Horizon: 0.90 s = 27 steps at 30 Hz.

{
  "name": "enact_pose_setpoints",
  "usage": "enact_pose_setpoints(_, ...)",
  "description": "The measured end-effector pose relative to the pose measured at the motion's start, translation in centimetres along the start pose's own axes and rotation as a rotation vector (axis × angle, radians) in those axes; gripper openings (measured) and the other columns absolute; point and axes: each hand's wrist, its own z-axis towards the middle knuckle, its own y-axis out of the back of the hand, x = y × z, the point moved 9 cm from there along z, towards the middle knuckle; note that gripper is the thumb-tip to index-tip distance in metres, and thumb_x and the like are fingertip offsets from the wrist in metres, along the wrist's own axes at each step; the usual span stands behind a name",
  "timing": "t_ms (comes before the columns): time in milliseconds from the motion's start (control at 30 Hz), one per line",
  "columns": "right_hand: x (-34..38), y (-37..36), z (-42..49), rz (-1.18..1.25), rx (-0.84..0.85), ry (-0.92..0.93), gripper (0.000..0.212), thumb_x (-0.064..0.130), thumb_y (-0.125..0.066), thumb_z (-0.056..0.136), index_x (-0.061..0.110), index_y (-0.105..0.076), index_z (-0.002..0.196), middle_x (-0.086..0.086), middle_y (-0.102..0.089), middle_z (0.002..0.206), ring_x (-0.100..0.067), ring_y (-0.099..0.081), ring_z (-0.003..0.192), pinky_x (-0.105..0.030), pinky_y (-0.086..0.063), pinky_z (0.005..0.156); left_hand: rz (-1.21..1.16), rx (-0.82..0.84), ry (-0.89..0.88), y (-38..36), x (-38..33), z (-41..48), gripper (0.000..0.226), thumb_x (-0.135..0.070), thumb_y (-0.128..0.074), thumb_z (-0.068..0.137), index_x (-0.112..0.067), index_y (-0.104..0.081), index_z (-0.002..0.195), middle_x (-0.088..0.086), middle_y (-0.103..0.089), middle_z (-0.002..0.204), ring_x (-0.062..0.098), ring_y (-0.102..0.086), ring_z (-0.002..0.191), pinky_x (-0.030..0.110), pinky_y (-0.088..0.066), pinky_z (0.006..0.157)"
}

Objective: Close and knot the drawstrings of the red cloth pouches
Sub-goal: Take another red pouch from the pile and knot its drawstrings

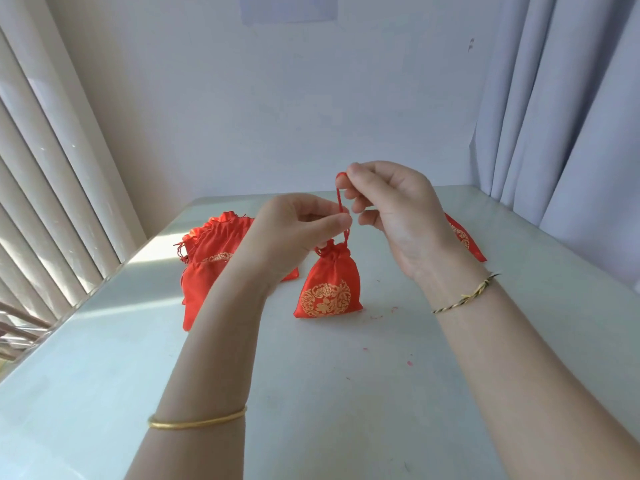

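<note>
Left grip (294, 230) raised over the middle of the tabletop (346, 393), wrist bent, thumb and forefinger pinched tight on the red drawstring (341, 202) just above the gathered neck of the pouch (329, 282). Right grip (394, 216) higher and just beside it, palm toward the camera, fingertips pinching the top of the same cord loop, lower fingers loosely curled. Pouch upright under the cord, mouth drawn shut, bottom edge at the tabletop; resting or just lifted, cannot tell. Heap of red pouches (207, 258) near on the left, partly behind the left wrist. One more pouch (464, 237) flat behind the right wrist. Widest room for moving on the near half of the tabletop. Blinds (52, 168) along the left edge, curtain (554, 116) at the far right corner.
</note>
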Motion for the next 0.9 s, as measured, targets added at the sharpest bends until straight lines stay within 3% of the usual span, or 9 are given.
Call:
enact_pose_setpoints(167,-0.8,-0.1,0.1,0.093,0.018,-0.082,0.024,0.022,-0.05,0.094,0.016,-0.066,0.078,0.007,-0.068,0.076,-0.008,-0.05,0.052,-0.022,-0.04,0.052,0.017,-0.045,-0.028,0.3,0.1,0.4,0.01,-0.021,-0.067,0.084,-0.018,-0.07,0.075,-0.012,-0.06,0.053,0.002,-0.05,0.05,0.014,-0.044,0.055)
enact_pose_setpoints(333,-3.9,-0.1,-0.2,-0.156,0.153,-0.311,0.024,0.008,-0.045,0.088,0.011,-0.067,0.095,-0.008,-0.069,0.092,-0.011,-0.047,0.044,-0.023,-0.035,0.046,-0.023,-0.054,-0.023,0.6,0.5,0.6,0.011,-0.018,-0.064,0.086,-0.01,-0.071,0.085,-0.008,-0.062,0.06,0.006,-0.05,0.056,0.021,-0.043,0.061)
enact_pose_setpoints(433,-4.1,-1.0,-0.4,-0.24,0.234,-0.262,0.013,0.01,-0.054,0.089,0.012,-0.066,0.085,-0.005,-0.063,0.076,-0.005,-0.044,0.042,-0.019,-0.033,0.044,-0.049,-0.023,-0.033,0.4,0.4,0.5,0.01,-0.014,-0.061,0.088,-0.011,-0.07,0.087,-0.005,-0.064,0.064,0.007,-0.052,0.057,0.018,-0.044,0.059)
enact_pose_setpoints(600,-2.5,0.7,0.1,-0.264,0.151,-0.149,0.021,0.021,-0.06,0.088,0.013,-0.067,0.071,0.002,-0.053,0.057,-0.007,-0.031,0.039,-0.017,-0.024,0.039,-0.176,-0.072,0.018,1.0,1.1,0.5,0.011,-0.01,-0.058,0.09,-0.014,-0.064,0.081,-0.005,-0.068,0.065,0.005,-0.057,0.056,0.02,-0.045,0.063)
enact_pose_setpoints(733,-1.8,-0.6,-0.9,-0.321,0.414,-0.154,0.021,0.019,-0.063,0.085,0.01,-0.067,0.065,0.002,-0.055,0.053,-0.01,-0.031,0.04,-0.019,-0.022,0.041,-0.239,-0.07,0.066,1.1,1.6,0.5,0.01,-0.007,-0.06,0.088,-0.013,-0.063,0.08,0.0,-0.071,0.077,0.005,-0.06,0.062,0.021,-0.045,0.064)
enact_pose_setpoints(833,-2.2,-1.1,-1.7,-0.409,0.517,-0.19,0.032,0.036,-0.064,0.081,0.011,-0.067,0.061,0.0,-0.06,0.057,-0.01,-0.038,0.043,-0.019,-0.028,0.044,-0.224,-0.022,0.075,0.6,1.4,0.4,0.01,-0.001,-0.064,0.083,-0.011,-0.063,0.08,0.006,-0.07,0.079,0.013,-0.063,0.069,0.025,-0.05,0.069)
enact_pose_setpoints(900,-2.3,0.2,-0.9,-0.401,0.383,-0.208,0.046,0.052,-0.055,0.081,0.013,-0.068,0.061,-0.002,-0.065,0.064,-0.011,-0.047,0.049,-0.021,-0.037,0.049,-0.197,0.01,0.056,0.3,1.0,0.3,0.014,0.002,-0.065,0.08,-0.012,-0.063,0.079,0.008,-0.068,0.077,0.013,-0.062,0.066,0.02,-0.049,0.064)
